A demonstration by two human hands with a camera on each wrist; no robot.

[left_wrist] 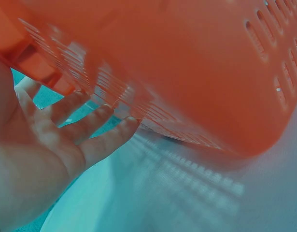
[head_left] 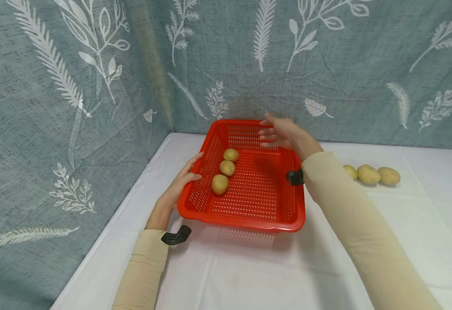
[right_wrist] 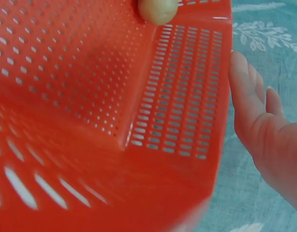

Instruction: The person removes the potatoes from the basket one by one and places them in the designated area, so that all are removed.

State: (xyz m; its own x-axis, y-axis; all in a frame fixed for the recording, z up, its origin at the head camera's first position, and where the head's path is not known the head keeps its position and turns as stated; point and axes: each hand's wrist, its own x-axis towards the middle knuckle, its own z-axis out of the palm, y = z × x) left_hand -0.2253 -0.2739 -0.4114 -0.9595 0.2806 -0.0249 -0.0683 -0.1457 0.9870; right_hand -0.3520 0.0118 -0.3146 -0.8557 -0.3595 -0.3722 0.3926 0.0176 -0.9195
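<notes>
A red plastic basket (head_left: 245,219) with slotted walls stands in the middle of the head view, its near side raised off the cloth. Three potatoes (head_left: 220,184) lie in it in a row along the left wall. My left hand (head_left: 177,189) holds the basket's left rim, thumb over the edge; in the left wrist view its other fingers (left_wrist: 105,140) reach along the outside of the wall. At the far right corner, my right hand (head_left: 282,133) has its fingers spread and holds nothing. The right wrist view shows that hand (right_wrist: 269,130) beside the rim.
Three more potatoes (head_left: 369,174) lie side by side on the white tablecloth (head_left: 404,241) to the right, the leftmost partly behind my right sleeve (head_left: 346,215). A grey-green leaf-patterned curtain (head_left: 226,56) closes off the back and left of the table.
</notes>
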